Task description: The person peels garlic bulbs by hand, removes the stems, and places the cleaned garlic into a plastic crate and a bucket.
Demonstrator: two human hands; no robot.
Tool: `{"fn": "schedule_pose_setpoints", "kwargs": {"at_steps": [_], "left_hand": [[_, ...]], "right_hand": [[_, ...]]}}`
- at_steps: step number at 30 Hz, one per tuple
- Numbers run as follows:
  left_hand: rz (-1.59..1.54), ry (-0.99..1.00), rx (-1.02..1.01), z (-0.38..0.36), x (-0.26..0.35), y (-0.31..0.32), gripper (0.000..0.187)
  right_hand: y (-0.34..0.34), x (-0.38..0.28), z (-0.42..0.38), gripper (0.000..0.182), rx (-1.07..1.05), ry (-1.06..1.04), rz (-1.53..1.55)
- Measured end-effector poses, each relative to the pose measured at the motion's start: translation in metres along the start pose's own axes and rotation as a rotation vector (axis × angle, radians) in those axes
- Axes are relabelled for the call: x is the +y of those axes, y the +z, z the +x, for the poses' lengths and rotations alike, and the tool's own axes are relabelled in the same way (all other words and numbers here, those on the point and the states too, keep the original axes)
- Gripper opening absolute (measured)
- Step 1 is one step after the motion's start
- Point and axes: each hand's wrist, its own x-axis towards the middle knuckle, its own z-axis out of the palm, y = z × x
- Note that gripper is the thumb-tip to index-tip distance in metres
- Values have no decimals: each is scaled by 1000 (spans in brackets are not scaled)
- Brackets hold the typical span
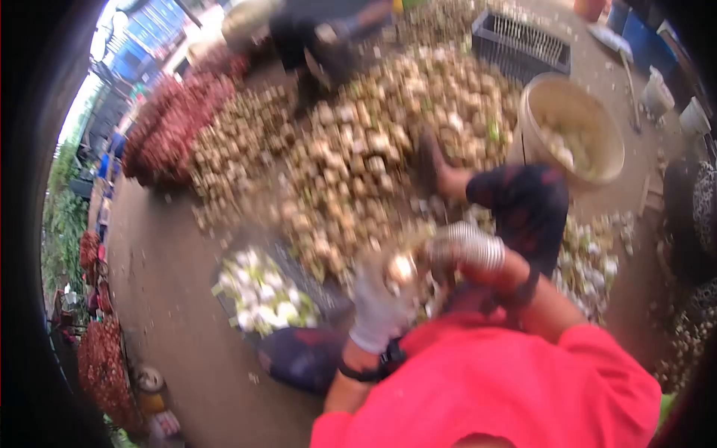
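My left hand [379,302], in a pale glove, is closed round a brownish-white bulb [402,269] in front of my lap. Close to the bulb on its right is my right hand [464,246], in a striped glove with its fingers bent; what it holds, if anything, is blurred. Beyond both hands spreads a large heap of bulbs [358,157] with dry tan skins. To the left of my left hand, a dark crate [299,272] bears cleaned white bulbs [261,295] with green stems.
A white bucket [526,123] with some bulbs stands at right, behind my knee. An empty black crate [523,45] lies at the back. Red net sacks [175,123] are at left. Another person [310,45] sits beyond the heap. More white bulbs [590,261] lie at right.
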Motion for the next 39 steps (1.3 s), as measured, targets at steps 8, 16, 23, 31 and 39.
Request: {"fn": "schedule_pose_setpoints", "kwargs": {"at_steps": [8, 16, 23, 31, 39], "left_hand": [[-53, -14, -68, -15, 7, -4, 52], [260, 170, -150, -17, 17, -7, 46], [-266, -132, -120, -27, -8, 17, 38], [-217, -157, -65, -19, -1, 18, 34], [-793, -585, -189, -32, -4, 17, 67]], "right_hand": [[27, 19, -3, 24, 145, 233, -116], [31, 24, -4, 15, 181, 305, 101], [24, 52, -4, 8, 245, 218, 474], [21, 36, -9, 21, 241, 91, 71], [16, 36, -21, 14, 134, 302, 569]]}}
